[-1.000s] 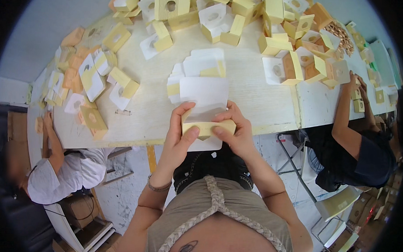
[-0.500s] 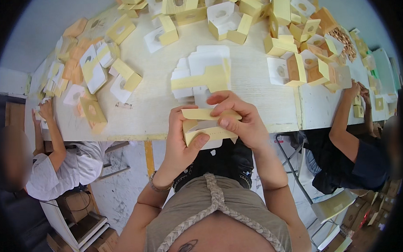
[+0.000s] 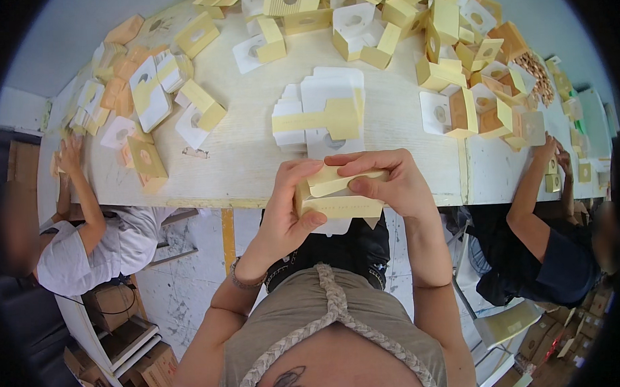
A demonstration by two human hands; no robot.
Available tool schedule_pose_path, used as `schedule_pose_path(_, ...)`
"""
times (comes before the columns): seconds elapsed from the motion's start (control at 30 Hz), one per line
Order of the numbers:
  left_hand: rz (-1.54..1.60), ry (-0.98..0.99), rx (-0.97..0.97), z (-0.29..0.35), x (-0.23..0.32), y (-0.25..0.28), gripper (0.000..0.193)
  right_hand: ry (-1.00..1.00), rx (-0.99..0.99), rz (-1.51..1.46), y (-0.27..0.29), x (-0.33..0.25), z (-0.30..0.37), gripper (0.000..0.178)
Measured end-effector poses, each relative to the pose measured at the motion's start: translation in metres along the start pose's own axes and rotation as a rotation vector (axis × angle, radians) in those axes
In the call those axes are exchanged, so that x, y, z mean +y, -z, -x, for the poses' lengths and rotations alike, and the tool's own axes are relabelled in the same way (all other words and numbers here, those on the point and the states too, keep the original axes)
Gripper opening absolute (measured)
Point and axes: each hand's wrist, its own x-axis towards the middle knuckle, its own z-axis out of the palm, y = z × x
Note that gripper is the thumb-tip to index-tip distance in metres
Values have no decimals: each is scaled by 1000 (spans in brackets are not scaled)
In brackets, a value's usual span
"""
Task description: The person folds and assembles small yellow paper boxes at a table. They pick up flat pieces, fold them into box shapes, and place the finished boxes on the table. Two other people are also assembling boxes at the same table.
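Head view: two bare hands hold one small box over the near edge of a long table.
Left hand [image 3: 283, 215]: it wraps around the left end of the small yellow box [image 3: 337, 196]. The thumb presses on the bottom side and the fingers curl over the top.
Right hand [image 3: 388, 184]: it grips the right end of the same box. The fingers lie over the top flap and push on it.
Small yellow box: it sits between both hands, touching both. One flap on top is tilted up a bit. A white card part sticks out just under the hands.
Table [image 3: 254, 168]: it is pale wood and lies just beyond the hands.
Flat stack [image 3: 324, 114]: white and yellow flat box pieces lie in a pile right past the hands, near but not touching.
Folded boxes [image 3: 449, 59]: many yellow and white ones lie in a heap far past the right hand.
More flat pieces [image 3: 149, 97]: they lie far past the left hand, on the left part of the table.
Person on the left [image 3: 93, 235]: sits in a white shirt, well apart from the left hand, with hands up on the table.
Person on the right [image 3: 544, 247]: sits in dark clothes, well apart from the right hand, with arms reaching to the table.
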Motion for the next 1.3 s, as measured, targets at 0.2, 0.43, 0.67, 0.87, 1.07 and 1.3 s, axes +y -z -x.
schedule_pose_path(0.2, -86, -30, 31, -5, -2, 0, 54, 49, -40, 82, -3, 2, -2, 21)
schedule_pose_path(0.43, 251, 110, 164, -8, -9, 13, 40, 581, 132, 525, -27, 34, 6, 52)
schedule_pose_path(0.67, 130, -37, 45, -8, -9, 8, 46, 696, 92, 595, -18, 51, 5, 39)
schedule_pose_path(0.87, 193, 32, 117, -1, -22, 8, 47, 633, 60, 772, -34, 38, 4, 49)
schedule_pose_path(1.07, 390, 212, 82, 1, -21, 14, 40, 611, 31, 872, -24, 42, 2, 60)
schedule_pose_path(1.3, 129, 79, 62, 5, -17, 10, 32, 423, -149, 588, -12, 39, 7, 55)
